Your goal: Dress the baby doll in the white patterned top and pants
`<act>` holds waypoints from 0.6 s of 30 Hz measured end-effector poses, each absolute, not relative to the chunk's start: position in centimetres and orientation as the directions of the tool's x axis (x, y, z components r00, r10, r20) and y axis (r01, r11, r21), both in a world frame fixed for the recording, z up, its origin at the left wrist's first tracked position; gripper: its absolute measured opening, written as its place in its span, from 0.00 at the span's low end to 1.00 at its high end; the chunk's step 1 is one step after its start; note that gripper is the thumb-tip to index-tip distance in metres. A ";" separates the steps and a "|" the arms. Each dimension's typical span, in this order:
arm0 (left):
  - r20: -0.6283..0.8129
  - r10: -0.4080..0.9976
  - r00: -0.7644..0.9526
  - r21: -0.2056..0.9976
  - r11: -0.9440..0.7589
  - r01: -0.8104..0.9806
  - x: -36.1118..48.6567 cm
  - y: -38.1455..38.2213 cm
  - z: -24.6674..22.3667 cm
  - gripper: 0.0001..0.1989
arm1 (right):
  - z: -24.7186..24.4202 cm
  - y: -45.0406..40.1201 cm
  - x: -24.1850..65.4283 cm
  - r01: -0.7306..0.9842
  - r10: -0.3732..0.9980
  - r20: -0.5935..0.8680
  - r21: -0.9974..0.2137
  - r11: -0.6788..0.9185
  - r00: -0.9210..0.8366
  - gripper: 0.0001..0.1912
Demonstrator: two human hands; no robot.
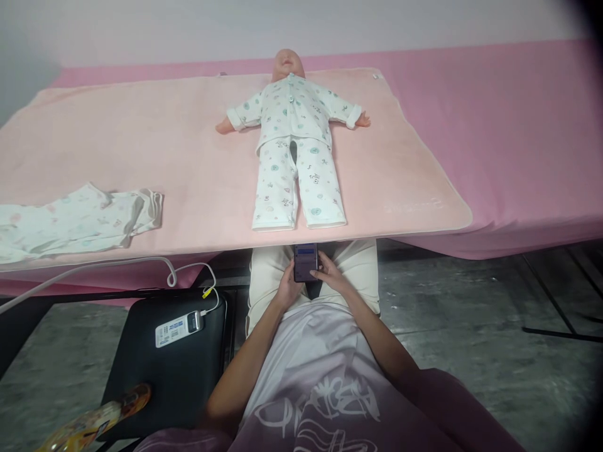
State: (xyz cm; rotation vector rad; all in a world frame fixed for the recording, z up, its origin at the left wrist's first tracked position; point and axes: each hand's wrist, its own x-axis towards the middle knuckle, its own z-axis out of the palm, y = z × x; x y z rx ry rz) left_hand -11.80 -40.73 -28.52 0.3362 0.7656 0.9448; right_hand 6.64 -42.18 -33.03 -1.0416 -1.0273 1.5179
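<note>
In my lap, just below the table edge, a smartphone with a lit screen rests between my hands. My left hand is closed around its left side. My right hand holds the right side, with the thumb lying over the lower screen. Beyond them on the table lies a baby doll on its back, arms spread. It wears a white printed jacket fastened at the front and matching trousers. Neither hand touches the doll.
Folded white printed baby clothes lie at the left on the peach mat, over a pink tablecloth. A black stool at my left bears a white power bank with a cable. A bottle is at the lower left.
</note>
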 end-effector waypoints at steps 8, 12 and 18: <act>-0.446 0.816 0.366 0.555 0.574 -0.603 -11.9 -40.8 -28.6 0.22 | -33.2 -42.0 6.0 -0.208 0.992 -0.103 -0.971 -0.116 -0.070 0.37; -0.467 0.806 0.363 0.563 0.588 -0.580 -11.8 -40.9 -29.1 0.24 | -33.1 -41.9 5.3 -0.163 0.988 -0.154 -0.976 -0.147 0.028 0.34; -0.431 0.836 0.339 0.640 0.548 -0.539 -11.3 -40.9 -29.1 0.28 | -32.1 -41.9 5.7 -0.251 0.989 -0.148 -0.957 -0.144 -0.003 0.31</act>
